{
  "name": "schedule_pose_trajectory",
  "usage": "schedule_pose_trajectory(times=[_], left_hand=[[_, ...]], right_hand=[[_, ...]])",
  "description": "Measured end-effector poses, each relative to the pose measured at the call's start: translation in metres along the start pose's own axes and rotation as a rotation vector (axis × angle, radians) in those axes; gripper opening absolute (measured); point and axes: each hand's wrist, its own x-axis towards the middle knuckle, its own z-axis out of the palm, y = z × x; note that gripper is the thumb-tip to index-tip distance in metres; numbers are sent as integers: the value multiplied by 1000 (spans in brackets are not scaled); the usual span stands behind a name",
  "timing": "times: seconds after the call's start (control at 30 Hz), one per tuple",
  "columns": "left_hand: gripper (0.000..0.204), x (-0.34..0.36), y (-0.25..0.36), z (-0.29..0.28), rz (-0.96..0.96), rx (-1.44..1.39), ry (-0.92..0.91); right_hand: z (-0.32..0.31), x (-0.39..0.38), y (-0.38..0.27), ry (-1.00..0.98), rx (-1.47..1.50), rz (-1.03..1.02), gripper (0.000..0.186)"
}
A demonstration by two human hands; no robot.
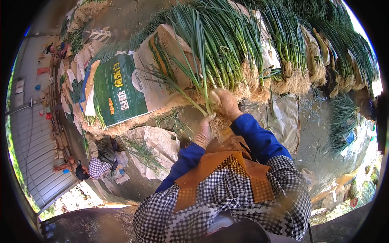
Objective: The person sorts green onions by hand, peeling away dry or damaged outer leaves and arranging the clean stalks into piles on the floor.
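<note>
My left hand (204,130) is closed around the lower stems of a few green onions (206,94), just above their pale roots. My right hand (225,103) grips the same stalks from the other side, its fingers curled at the white base. Stringy roots dangle below, between my hands. The long leaves point up and away, one stalk leaning off to the left. Directly beyond my hands lies a thick pile of green onions (233,52), roots toward me and leaves away. My fingertips are partly hidden by the stalks.
Left of the pile, a green printed sack (121,89) covers more onions. Further bundles (287,48) lie in a row to the right. A pale sack (152,148) with loose leaves is on the ground at left. Another person (99,168) sits at far left.
</note>
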Motion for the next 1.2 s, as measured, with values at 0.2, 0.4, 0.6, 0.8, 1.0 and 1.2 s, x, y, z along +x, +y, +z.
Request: schedule_pose_trajectory(times=[0.2,0.4,0.6,0.8,1.0,1.2], left_hand=[[17,-26,50,43,118,-12,-2],[18,-23,-24,26,-25,12,48],[11,-14,-51,14,-112,90,136],[12,-16,-23,11,-66,27,135],[16,-17,6,-3,-51,141,73],[21,-27,23,5,30,-11,-289]], right_hand=[[-58,58,-4,-87,159,493,38],[-27,-23,-10,-209,940,674,29],[11,-32,17,58,108,323,40],[-35,-121,15,70,394,251,31],[-58,-142,98,-386,-284,435,32],[-13,14,34,11,-34,380,37]])
